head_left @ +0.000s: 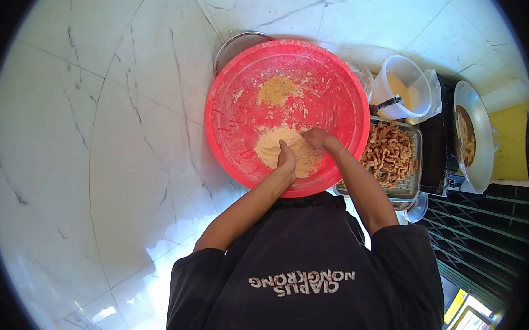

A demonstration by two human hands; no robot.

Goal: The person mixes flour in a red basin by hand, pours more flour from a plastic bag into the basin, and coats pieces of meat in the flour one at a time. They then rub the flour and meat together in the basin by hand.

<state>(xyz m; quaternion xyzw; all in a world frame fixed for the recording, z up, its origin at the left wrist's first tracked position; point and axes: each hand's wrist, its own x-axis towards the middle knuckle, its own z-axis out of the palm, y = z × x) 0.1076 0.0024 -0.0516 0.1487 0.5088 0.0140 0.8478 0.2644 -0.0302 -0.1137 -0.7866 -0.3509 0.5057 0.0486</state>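
A wide red plastic basin [235, 160] is in front of my body, with a mound of pale flour [269, 146] on its near side. My left hand [286, 158] is pushed into that mound; its thumb shows on top, while the flour hides the other fingers. At the mound's right edge, my right hand [318, 139] is curled with its fingertips in the flour, and what lies in its fingers is hidden. Farther back in the basin is a smaller patch of coarser, yellowish crumbs [278, 91]. Flour dust coats parts of the basin's inside.
Right of the basin, a metal tray [417, 158] holds browned fried pieces [388, 151]. Behind it stands a clear plastic tub [385, 83] of yellowish liquid with a dark handle over its rim. A large wok [482, 149] is farther right. A round sieve-like rim [219, 58] shows behind the basin.
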